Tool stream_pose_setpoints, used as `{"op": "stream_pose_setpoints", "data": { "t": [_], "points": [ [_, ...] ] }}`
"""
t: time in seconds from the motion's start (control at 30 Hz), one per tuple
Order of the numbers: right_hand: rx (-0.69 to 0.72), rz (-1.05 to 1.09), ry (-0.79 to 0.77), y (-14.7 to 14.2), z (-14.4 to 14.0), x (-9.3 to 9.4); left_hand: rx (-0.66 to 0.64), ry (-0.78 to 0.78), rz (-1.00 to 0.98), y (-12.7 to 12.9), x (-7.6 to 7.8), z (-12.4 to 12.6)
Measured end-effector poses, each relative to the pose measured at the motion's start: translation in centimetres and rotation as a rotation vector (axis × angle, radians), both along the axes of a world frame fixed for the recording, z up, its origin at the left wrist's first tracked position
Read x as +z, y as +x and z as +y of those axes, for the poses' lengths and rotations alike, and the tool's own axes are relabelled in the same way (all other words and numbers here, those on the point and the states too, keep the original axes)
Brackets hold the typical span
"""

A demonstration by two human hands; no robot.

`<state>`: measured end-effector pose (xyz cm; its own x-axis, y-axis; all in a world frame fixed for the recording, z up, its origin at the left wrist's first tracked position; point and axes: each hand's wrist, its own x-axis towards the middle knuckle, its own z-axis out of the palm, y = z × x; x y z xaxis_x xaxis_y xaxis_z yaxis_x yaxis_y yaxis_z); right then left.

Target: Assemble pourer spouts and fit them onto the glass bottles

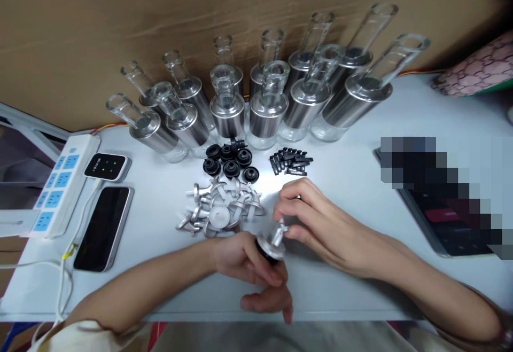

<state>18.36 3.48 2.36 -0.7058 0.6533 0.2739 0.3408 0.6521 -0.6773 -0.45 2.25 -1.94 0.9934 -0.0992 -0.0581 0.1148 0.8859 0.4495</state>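
Observation:
My left hand [244,258] is closed around a silver pourer spout [276,242] with a black stopper base, held above the table's front part. My right hand [332,226] comes in from the right, its thumb and fingers pinched at the spout's upper tip. Whether a small part is also between those fingers I cannot tell. Beyond my hands lies a pile of silver pourer spouts [219,216] with pale stems. Several black rubber stoppers [231,169] sit just behind that pile. Small black caps [295,161] lie grouped to their right.
Glass bottles with metal sleeves [264,111] stand in two rows at the back, before a cardboard wall [160,10]. At left are a power strip [60,181], a Wi-Fi device [106,166], a phone [103,229] and white cables. A dark tablet [441,224], partly pixelated, lies right.

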Motion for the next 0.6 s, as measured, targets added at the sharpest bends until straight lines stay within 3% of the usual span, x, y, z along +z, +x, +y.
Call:
{"op": "stream_pose_setpoints", "data": {
  "t": [0.17, 0.27, 0.47, 0.6],
  "points": [
    [-0.004, -0.058, 0.096, -0.3, -0.1, -0.6, 0.252, 0.068, 0.202, 0.5, 0.2, -1.0],
    [-0.067, -0.115, 0.153, -0.3, -0.1, -0.7, 0.340, 0.055, 0.246, 0.7, 0.2, -1.4],
    [-0.123, -0.121, 0.185, -0.5, -0.2, -0.5, 0.380, 0.071, 0.254, 0.9, 0.1, -1.3],
    [-0.253, 0.018, 0.175, 0.2, 0.2, -0.3, 0.300, 0.158, 0.271, 0.6, 0.3, -1.1]
  ]
}}
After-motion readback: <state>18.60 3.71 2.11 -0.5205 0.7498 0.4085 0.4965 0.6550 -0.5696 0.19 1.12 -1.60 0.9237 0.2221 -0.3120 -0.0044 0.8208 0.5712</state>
